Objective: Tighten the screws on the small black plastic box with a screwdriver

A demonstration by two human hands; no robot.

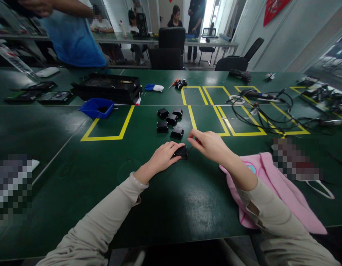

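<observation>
A small black box with metal bits at its corners lies on the green table, and my left hand is closed around its left side. Just to the right, my right hand is pinched on a thin dark tool, whose tip points down at the box's right edge. Most of that tool is hidden by my fingers, so its exact kind does not show. Several more black boxes of the same sort stand in a loose group beyond my hands.
Left of the boxes is a blue bin, with black trays behind it. Blue-and-white gloves and screwdrivers lie further back. Cables spread at right; a pink cloth lies under my right forearm. A person stands across the table.
</observation>
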